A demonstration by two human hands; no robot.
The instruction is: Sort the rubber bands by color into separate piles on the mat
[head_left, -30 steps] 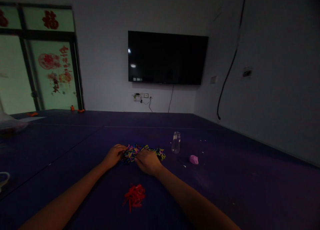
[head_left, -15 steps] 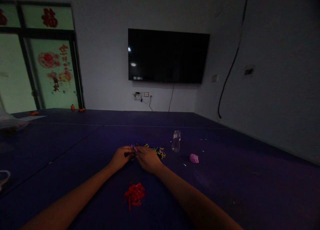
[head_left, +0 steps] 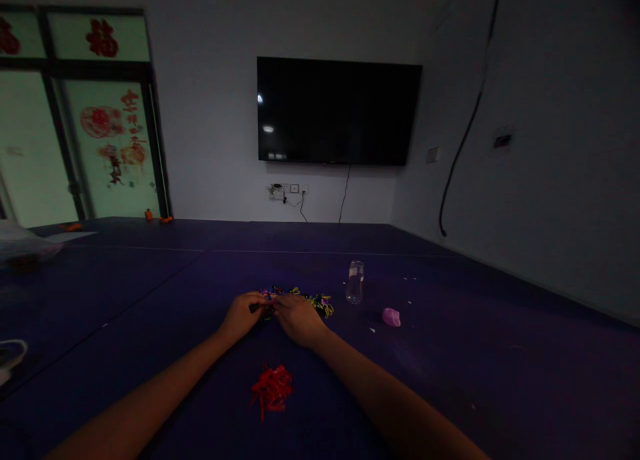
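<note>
A pile of multicoloured rubber bands (head_left: 320, 305) lies on the dark blue surface, partly covered by my hands. At its left end, my left hand (head_left: 243, 315) has its fingers and thumb bent together at the bands. My right hand (head_left: 299, 320) rests over the middle of the pile, fingers close together and pointing towards the left hand's fingertips. The fingertips of both hands nearly meet, and what is between them is too small and dark to make out. Nearer to me, between my forearms, lies a separate heap of red rubber bands (head_left: 273, 388).
A clear bottle (head_left: 355, 285) stands right of the pile, with a pink lump (head_left: 391, 317) beyond it to the right. Small white scraps (head_left: 373, 330) are scattered around. At the left edge are a translucent plastic bag (head_left: 25, 241) and a white loop (head_left: 17, 350).
The view has shifted slightly. My right hand's fingers have drawn in a little at the pile; my left hand stays nearly where it was. The red heap looks unchanged.
</note>
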